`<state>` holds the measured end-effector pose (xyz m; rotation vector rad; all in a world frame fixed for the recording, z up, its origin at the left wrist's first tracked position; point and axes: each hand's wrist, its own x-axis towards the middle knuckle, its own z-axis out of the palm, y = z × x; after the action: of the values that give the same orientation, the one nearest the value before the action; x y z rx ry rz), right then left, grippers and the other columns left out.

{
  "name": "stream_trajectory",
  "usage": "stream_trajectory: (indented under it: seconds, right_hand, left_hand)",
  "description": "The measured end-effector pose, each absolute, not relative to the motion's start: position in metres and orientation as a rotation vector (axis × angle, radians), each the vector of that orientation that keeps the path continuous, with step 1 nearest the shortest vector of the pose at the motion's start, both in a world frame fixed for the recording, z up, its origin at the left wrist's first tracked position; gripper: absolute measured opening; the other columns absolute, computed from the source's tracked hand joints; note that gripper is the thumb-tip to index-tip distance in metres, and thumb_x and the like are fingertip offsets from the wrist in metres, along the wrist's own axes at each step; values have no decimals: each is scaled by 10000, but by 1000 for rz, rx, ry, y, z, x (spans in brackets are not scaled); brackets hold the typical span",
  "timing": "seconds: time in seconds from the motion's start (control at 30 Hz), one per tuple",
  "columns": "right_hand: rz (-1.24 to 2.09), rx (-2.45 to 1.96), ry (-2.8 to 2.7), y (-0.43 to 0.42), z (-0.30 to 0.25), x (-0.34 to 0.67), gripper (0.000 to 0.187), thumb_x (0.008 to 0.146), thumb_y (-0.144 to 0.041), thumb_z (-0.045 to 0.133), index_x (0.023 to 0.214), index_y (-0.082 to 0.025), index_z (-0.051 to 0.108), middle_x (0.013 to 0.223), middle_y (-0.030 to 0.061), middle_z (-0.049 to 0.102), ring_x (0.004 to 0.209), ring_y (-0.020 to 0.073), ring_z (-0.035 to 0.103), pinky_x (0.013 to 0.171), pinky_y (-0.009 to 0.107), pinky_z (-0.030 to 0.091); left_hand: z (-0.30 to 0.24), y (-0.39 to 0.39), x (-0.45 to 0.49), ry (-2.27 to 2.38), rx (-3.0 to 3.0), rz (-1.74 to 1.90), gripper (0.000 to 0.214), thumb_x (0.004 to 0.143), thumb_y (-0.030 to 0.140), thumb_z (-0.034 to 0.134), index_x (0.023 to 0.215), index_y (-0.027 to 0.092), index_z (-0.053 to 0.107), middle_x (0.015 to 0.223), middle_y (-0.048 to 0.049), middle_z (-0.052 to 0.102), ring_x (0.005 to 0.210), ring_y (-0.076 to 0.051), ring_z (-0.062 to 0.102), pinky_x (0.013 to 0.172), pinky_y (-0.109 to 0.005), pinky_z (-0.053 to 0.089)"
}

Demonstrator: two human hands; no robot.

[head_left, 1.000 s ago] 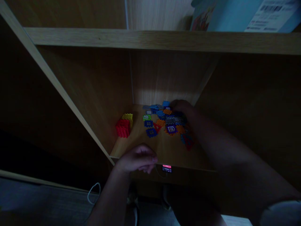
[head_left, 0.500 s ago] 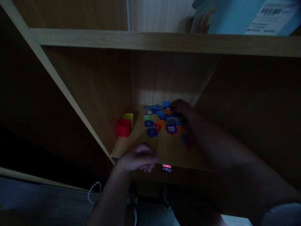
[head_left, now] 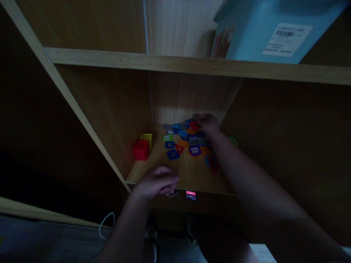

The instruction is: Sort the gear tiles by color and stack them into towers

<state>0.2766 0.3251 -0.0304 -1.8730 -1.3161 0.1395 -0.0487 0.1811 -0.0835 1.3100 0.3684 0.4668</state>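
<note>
A heap of flat plastic interlocking tiles (head_left: pixel 186 142) in blue, orange, purple, green and red lies on a low wooden shelf (head_left: pixel 192 179) inside a dim cabinet. My right hand (head_left: pixel 207 123) reaches to the back of the heap, fingers curled over a red tile (head_left: pixel 194 125). My left hand (head_left: pixel 157 181) rests at the shelf's front edge, fingers curled in a loose fist; what it holds, if anything, is hidden. A cube built of red and yellow tiles (head_left: pixel 142 147) stands at the left of the shelf.
An upper shelf board (head_left: pixel 192 65) carries a light blue box (head_left: pixel 263 29) with a barcode label. A small device with a lit red screen (head_left: pixel 191 194) hangs below the shelf front. A white cable (head_left: pixel 105 224) lies on the floor at lower left.
The view has tilted up a little, showing more of the blue box. My right hand has shifted slightly left at the back of the heap, and a red tile now shows under its fingers.
</note>
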Motion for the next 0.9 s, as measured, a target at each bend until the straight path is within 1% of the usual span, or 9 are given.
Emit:
stream_trajectory:
  seconds: [0.13,0.23,0.37,0.43,0.5,0.63,0.73,0.83,0.9]
  right_hand:
    - [522,-1355,-1157,298,-38,236,330,801,-250,672,1121,-176,644,1158,111,790,1047,203,759,938,351,611]
    - [675,-1063,-1180,272,-46,201,335,747,-322,766,1043,-219,647,1085,63,791,1045,207,751,1001,397,598]
    - [825,-849,-1237,247,-58,159,354,746,-423,854,991,-266,652,1030,14,780,1046,205,740,1047,428,583]
    - [872,-826,-1281,240,-62,146,344,768,-457,857,974,-273,651,1016,10,775,1031,206,740,1032,433,592]
    - [888,-819,-1347,235,-64,140,312,806,-467,839,972,-275,657,1029,16,776,1033,207,740,1016,430,598]
    - [871,-790,-1420,230,-64,139,242,867,-448,807,968,-274,673,1085,25,775,1078,206,735,1019,427,593]
    - [887,-765,-1420,227,-64,142,240,876,-458,809,1000,-290,690,1123,20,776,1107,212,729,1027,438,591]
    - [937,-766,-1510,222,-62,142,216,910,-473,780,1043,-309,733,1123,13,783,1079,213,735,1007,444,600]
    - [963,-761,-1586,218,-60,142,191,941,-458,754,1068,-316,765,1097,6,790,1047,203,741,1001,435,599]
  left_hand:
    - [-84,179,-39,451,1140,661,491,837,565,831,661,145,646,455,64,444,391,-51,327,429,-192,302]
    - [-79,181,-32,503,1057,769,419,886,544,802,869,130,740,509,71,473,413,-51,332,443,-175,351]
    - [-74,190,-31,503,876,772,630,984,708,602,1143,119,760,683,-16,654,427,-77,424,413,-201,444]
    - [-73,194,-33,486,782,744,718,1017,743,501,1151,88,762,734,-62,696,439,-87,467,426,-217,491]
    - [-73,197,-34,477,722,731,704,1047,705,482,1114,65,768,754,-85,711,466,-91,508,457,-213,521]
    - [-75,199,-35,471,675,724,579,1060,613,556,1003,74,760,754,-83,706,507,-87,555,479,-184,518]
    - [-76,197,-34,460,655,760,507,1001,600,682,968,96,730,738,-51,679,522,-72,556,456,-144,461]
    - [-78,194,-33,439,660,865,372,890,444,876,998,147,680,705,25,624,519,-50,521,458,-117,425]
    - [-79,192,-30,425,673,920,368,843,341,928,1015,177,646,690,63,586,526,-48,507,468,-117,426]
